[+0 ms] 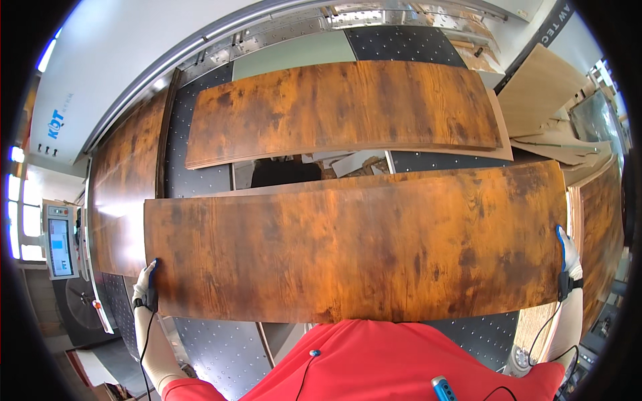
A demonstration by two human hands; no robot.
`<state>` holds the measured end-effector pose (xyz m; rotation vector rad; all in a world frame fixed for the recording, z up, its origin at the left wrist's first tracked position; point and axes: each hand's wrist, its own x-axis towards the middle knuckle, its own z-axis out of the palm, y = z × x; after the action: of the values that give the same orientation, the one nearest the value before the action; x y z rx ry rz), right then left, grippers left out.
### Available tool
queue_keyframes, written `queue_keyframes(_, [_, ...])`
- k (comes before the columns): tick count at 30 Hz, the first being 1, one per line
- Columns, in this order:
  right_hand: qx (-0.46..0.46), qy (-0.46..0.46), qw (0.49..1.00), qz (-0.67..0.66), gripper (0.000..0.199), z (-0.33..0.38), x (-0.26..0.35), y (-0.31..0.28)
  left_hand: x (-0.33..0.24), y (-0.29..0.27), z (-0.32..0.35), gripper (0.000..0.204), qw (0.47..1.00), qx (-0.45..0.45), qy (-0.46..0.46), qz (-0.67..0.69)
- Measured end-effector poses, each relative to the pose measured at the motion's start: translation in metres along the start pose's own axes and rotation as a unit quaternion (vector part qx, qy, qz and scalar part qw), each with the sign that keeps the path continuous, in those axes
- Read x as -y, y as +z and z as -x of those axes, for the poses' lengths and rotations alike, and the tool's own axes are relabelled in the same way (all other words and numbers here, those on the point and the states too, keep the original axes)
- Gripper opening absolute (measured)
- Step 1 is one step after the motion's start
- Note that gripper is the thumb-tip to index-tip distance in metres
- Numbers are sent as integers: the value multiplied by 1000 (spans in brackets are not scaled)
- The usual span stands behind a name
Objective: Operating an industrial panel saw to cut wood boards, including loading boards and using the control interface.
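A long wood-grain board [354,247] stretches across in front of my red shirt, its dark orange-brown face turned up. My left hand [144,279], in a white glove with blue at the fingertips, grips the board's left end. At the right end my right hand [569,254], gloved the same way, is closed on the edge. The fingers beneath the board are hidden. Beyond it, a stack of similar boards [341,110] lies on the dark, dotted machine table [200,177].
More wood-grain boards [130,154] lie at the left, with others [597,234] at the far right. Brown sheets [545,93] lean at the back right. A white machine beam [134,67] spans the back left, and a control screen [60,247] stands at the left.
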<state>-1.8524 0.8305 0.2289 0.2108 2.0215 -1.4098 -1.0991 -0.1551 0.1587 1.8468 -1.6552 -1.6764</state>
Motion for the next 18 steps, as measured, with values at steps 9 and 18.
queue_keyframes(9, [-182, -104, 965, 160, 46, -106, -117, -71, 66, 101, -73, 55, 964, -125, 175, -155])
queue_keyframes(18, [-98, -390, 764, 504, 66, -154, -9, 197, 55, 96, -75, 52, 997, -15, -54, -62])
